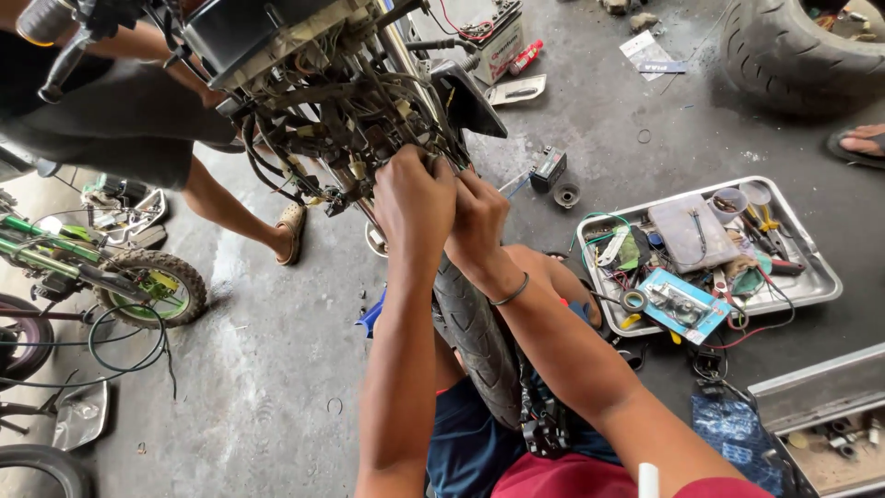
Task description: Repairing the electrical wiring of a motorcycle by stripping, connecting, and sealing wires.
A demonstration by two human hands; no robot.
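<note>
Landmark: front tyre [475, 332], upright between the knees, running from the lap up toward the wiring.
Left hand [412, 198]: just above the tyre's top, fingers curled shut into the wiring, back of hand to the camera; exact wire pinched cannot be told.
Right hand [475, 217]: touching the left hand, just right of it above the tyre, fingers closed on the same bundle; dark band on the wrist.
Wiring [346, 111]: tangled loom with pale connectors, directly above and beyond both hands, fingertips buried in its lower edge; hangs under the opened headlight housing [244, 32].
Wire coil [124, 341]: dark loop on the concrete, well left of the tyre.
Small bike [111, 267]: green frame, knobbly wheel, left of the tyre, near the coil.
Tray [816, 286]: metal, right of the tyre on the floor, crowded with pliers, tape roll, clear box, blue packet.
Black box [548, 168]: small, up and right of the tyre, beside a round cap.
Other person: sandalled foot [291, 231] left of the tyre's top, leg and arm rising behind the housing.
Battery [493, 41]: far beyond the tyre, red leads on top.
Large tyre [793, 51]: far right corner, lying flat.
</note>
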